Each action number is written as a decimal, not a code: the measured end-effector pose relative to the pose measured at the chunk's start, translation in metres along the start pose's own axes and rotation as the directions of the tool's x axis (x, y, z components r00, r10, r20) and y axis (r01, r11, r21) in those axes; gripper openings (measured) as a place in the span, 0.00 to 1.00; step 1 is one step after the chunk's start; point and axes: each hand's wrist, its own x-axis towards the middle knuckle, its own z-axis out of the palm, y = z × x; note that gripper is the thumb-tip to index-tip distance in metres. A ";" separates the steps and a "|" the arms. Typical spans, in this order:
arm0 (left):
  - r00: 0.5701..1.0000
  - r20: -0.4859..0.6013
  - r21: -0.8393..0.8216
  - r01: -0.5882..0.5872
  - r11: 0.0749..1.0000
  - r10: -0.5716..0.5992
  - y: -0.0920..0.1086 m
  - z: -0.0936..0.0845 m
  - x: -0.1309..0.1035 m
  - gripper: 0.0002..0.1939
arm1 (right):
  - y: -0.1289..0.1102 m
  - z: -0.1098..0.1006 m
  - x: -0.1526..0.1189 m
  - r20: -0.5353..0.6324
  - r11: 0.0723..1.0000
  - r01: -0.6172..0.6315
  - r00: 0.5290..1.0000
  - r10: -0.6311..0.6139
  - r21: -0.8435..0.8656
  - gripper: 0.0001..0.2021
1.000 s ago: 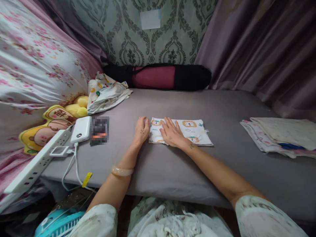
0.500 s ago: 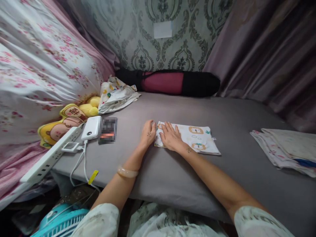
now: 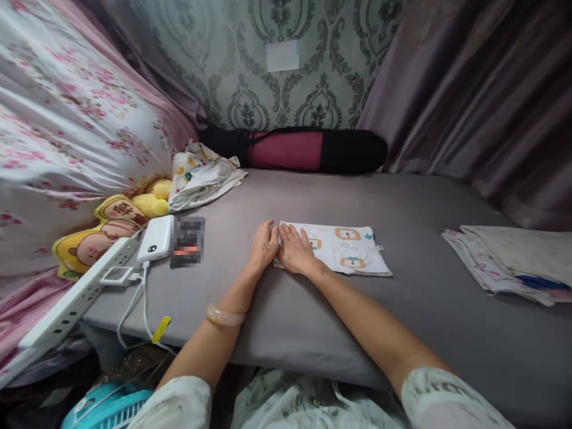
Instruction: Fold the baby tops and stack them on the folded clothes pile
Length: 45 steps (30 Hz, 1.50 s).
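A folded white cloth [image 3: 333, 247] with tan and green prints lies flat on the grey bed surface [image 3: 304, 310]. My right hand [image 3: 295, 249] rests palm down on its left end, with the fingers stretched out and the hand open. Against the cloth's left edge stands my left hand [image 3: 264, 244], turned on its side with its fingers extended and holding nothing. The two hands are side by side, close to touching. A pale bangle [image 3: 226, 316] circles my left wrist.
Folded cloths [image 3: 513, 262] lie at the right. A power strip [image 3: 74, 307], a white power bank [image 3: 156, 238], a dark blurred item [image 3: 187, 241] and a yellow plush [image 3: 84, 247] are at the left. Behind are a crumpled cloth [image 3: 210, 179] and a long bag [image 3: 286, 150].
My right hand has slid left across the cloth to its left end, closer to my left hand. The whole view has shifted slightly.
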 end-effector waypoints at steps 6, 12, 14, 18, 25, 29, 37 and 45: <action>0.997 0.014 0.025 -0.080 0.996 0.080 0.002 0.003 -0.004 0.18 | 0.025 -0.020 -0.016 -0.023 0.999 -0.031 0.999 0.031 0.018 0.30; 0.965 0.008 0.042 -0.263 0.964 0.263 0.004 0.013 -0.009 0.17 | 0.041 -0.015 -0.033 -0.069 0.992 -0.082 0.995 0.076 -0.091 0.29; 0.956 0.019 0.056 -0.294 0.954 0.293 0.005 0.015 -0.011 0.18 | 0.042 -0.010 -0.033 -0.067 0.992 -0.087 0.994 0.081 -0.093 0.29; 0.937 0.085 0.073 -0.346 0.936 0.339 0.006 0.017 -0.015 0.20 | 0.042 -0.007 -0.031 -0.073 0.993 -0.085 0.994 0.079 -0.081 0.29; 0.900 0.258 0.149 -0.398 0.905 0.352 0.012 0.017 -0.026 0.24 | 0.065 -0.026 -0.043 -0.095 0.993 -0.093 0.992 0.087 -0.071 0.30; 0.879 0.334 0.196 -0.419 0.887 0.341 0.013 0.017 -0.028 0.26 | 0.085 -0.030 -0.058 -0.142 0.972 -0.171 0.979 0.148 -0.164 0.30; 0.862 0.426 0.283 -0.415 0.865 0.274 0.012 0.015 -0.028 0.26 | 0.093 -0.020 -0.061 -0.109 0.969 -0.208 0.975 0.194 -0.134 0.30; 0.870 0.415 0.321 -0.414 0.852 0.267 0.016 0.011 -0.028 0.27 | 0.109 -0.041 -0.075 -0.105 0.973 -0.216 0.973 0.207 -0.085 0.30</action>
